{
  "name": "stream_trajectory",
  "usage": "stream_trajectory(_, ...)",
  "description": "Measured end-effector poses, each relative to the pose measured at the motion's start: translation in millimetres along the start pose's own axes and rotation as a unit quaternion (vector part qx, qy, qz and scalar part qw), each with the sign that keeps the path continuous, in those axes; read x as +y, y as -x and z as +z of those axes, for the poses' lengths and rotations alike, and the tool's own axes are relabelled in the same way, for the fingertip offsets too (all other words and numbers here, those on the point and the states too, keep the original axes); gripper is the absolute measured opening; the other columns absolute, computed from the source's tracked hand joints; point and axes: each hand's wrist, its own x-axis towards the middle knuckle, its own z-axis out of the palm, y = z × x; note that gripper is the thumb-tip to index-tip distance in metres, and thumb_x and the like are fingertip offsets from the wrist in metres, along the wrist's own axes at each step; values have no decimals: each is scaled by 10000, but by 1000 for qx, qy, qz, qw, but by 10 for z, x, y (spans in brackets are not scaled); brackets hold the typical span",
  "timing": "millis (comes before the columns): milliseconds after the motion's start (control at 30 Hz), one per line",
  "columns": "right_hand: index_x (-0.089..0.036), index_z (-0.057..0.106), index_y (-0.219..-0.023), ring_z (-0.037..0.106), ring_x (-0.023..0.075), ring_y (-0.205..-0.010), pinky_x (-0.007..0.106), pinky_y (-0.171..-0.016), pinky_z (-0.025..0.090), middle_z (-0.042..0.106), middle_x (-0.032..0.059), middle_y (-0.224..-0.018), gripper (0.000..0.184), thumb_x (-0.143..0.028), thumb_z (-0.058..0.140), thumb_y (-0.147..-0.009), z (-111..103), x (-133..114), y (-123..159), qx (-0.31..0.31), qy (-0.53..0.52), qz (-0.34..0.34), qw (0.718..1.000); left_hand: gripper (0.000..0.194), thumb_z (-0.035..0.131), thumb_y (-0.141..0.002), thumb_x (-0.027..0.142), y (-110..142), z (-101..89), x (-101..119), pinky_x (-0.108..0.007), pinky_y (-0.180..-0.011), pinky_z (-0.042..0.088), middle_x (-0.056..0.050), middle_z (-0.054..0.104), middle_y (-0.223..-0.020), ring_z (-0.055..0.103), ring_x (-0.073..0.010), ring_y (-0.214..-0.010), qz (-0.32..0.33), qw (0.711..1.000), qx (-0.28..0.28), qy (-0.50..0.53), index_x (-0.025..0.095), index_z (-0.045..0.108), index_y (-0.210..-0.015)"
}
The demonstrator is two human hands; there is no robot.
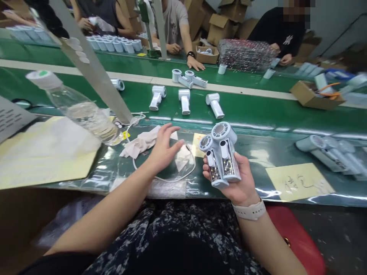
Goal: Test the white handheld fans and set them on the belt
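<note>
My right hand (232,181) grips two white handheld fans, one (215,162) and another (228,152), side by side with their round heads up. Their open casings show circuit boards inside. My left hand (163,149) hovers beside them, fingers apart and holding nothing. Just below and left of it lies a crumpled beige cloth (142,143). A thin white cable (169,178) curves under my left hand, and a small clear plastic bag (183,158) lies between my hands.
A green conveyor belt (183,103) carries several white fans. A plastic water bottle (83,114) lies on yellow paper (48,152) at left, and more fans (323,152) lie at right. Co-workers' hands (195,63) work across the belt among cardboard boxes (220,28).
</note>
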Motion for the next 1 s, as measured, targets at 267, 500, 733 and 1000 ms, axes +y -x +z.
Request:
stream_trajectory(267,-150,601,-1212,653,380,-1032,488,-895,514,713,181,-1096,620,-523,632,-718,-1205,-1029,97,373,709,-151,579,406,565,-855,439,-45,93,-319,-585,-1242,261,-131,422,-1481,354,-339,-1468,14,995,-11,-99,231,570,-1204)
stream_trajectory(500,-23,633,-1240,484,511,-1280,604,-1029,403,619,321,-1252,671,-517,542,-795,-1982,-1441,242,429,764,-101,471,474,530,-851,489,-64,68,-344,-575,-1187,355,-141,449,-1462,411,-328,-1416,14,996,-4,-83,224,530,-1244)
stream_trajectory(733,-83,554,-1416,323,454,-1455,592,-1140,321,399,265,-1541,667,-511,422,-921,-2313,-1607,144,469,760,-124,433,442,523,-861,487,-62,105,-430,-591,-1192,330,-126,472,-1462,402,-341,-1421,15,993,-9,-120,240,550,-1227)
stream_trajectory(1000,-26,577,-1359,360,560,-1373,713,-1086,294,424,355,-1461,652,-476,521,-891,-2074,-1602,58,539,708,-182,418,365,540,-884,413,-30,92,-437,-567,-1192,343,-125,453,-1480,408,-327,-1428,9,993,-27,-116,240,561,-1205)
